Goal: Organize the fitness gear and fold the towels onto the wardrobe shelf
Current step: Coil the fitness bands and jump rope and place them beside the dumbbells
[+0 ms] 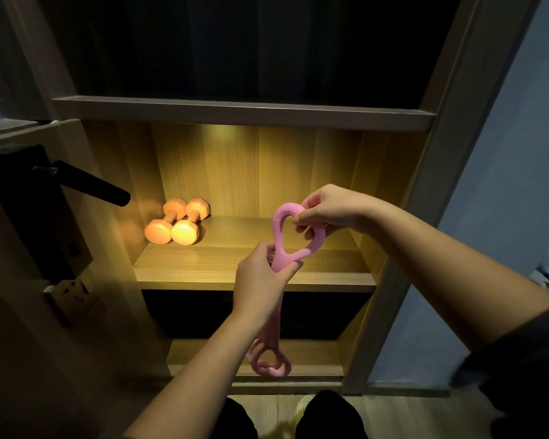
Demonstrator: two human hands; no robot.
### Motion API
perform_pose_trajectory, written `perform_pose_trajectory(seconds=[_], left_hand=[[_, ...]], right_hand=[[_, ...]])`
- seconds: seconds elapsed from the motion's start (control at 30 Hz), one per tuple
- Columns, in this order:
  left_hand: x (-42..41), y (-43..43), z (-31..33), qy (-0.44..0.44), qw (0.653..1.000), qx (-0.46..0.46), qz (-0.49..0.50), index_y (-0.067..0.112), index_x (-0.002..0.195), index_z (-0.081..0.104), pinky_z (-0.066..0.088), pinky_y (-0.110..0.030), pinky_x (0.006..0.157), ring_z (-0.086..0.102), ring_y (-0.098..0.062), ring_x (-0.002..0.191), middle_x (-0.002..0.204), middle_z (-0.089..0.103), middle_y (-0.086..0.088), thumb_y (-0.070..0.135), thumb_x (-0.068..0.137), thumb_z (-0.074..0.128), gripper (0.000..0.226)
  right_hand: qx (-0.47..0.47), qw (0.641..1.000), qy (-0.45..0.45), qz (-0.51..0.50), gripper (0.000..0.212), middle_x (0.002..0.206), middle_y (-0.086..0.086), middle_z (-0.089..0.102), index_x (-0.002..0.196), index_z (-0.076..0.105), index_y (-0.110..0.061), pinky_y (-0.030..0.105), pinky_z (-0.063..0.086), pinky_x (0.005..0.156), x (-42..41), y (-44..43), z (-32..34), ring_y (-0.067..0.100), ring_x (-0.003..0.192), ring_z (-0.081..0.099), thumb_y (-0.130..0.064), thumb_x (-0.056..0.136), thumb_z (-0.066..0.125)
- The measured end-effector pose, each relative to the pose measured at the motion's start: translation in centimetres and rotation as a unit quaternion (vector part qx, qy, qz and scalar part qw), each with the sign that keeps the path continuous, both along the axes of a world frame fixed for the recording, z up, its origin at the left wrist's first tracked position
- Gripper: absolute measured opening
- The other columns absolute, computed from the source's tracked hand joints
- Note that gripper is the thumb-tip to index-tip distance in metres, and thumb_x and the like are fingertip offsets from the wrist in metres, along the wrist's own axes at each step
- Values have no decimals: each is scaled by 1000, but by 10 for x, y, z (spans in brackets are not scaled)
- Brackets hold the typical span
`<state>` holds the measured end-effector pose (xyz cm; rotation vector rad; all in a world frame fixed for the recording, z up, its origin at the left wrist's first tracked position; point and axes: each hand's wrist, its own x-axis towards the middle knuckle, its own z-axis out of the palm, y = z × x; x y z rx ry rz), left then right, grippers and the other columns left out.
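The band hangs vertically before the lit shelf. The right hand pinches its top loop, nearer the shelf; the left hand grips its waist below.

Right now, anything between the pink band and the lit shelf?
Nothing visible. The pink resistance band, held by the left hand and right hand, hangs before the lit shelf. The two dumbbells sit at its back left, leaving the right bare.
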<state>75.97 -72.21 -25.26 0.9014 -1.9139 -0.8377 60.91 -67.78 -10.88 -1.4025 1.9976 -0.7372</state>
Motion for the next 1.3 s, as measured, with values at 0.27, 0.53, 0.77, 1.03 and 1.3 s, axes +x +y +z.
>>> perform_pose_trajectory(seconds=[0.27,0.53,0.77,1.03,1.3], left_hand=[[-8,-2,-6,-34,999,13,1,33,100,41,54,-26,56,59,-7,70,84,55,12,49,84,68,35],[-3,-6,-6,-49,997,36,-57,25,106,42,51,-31,60,58,-12,72,87,56,6,47,87,67,38],[-2,-9,-1,-22,997,48,-61,26,99,52,53,-31,63,61,-13,73,86,61,7,46,79,75,37],[11,-25,3,26,936,216,-276,15,109,59,56,-23,67,74,-21,78,85,76,-5,28,91,68,25],[12,-42,-20,-44,938,217,-267,9,101,65,55,-23,63,69,-16,67,73,72,-4,22,87,74,21]], right_hand=[[9,1000,-6,10,20,90,6,70,108,65,-4,23,56,61,5,-3,2,12,67,66,-17,93,65],[38,998,43,29,21,89,3,63,113,61,-6,21,52,64,4,-3,-5,15,76,60,-19,97,58],[14,998,53,25,23,87,5,59,111,63,-3,21,47,64,9,-5,-11,14,75,54,-21,97,58],[-30,999,41,18,23,88,6,59,111,63,-1,26,52,66,4,-3,2,18,77,58,-19,98,58],[-110,992,61,-33,17,90,5,60,106,61,-6,24,58,62,-15,-4,24,18,75,65,-20,98,58]])
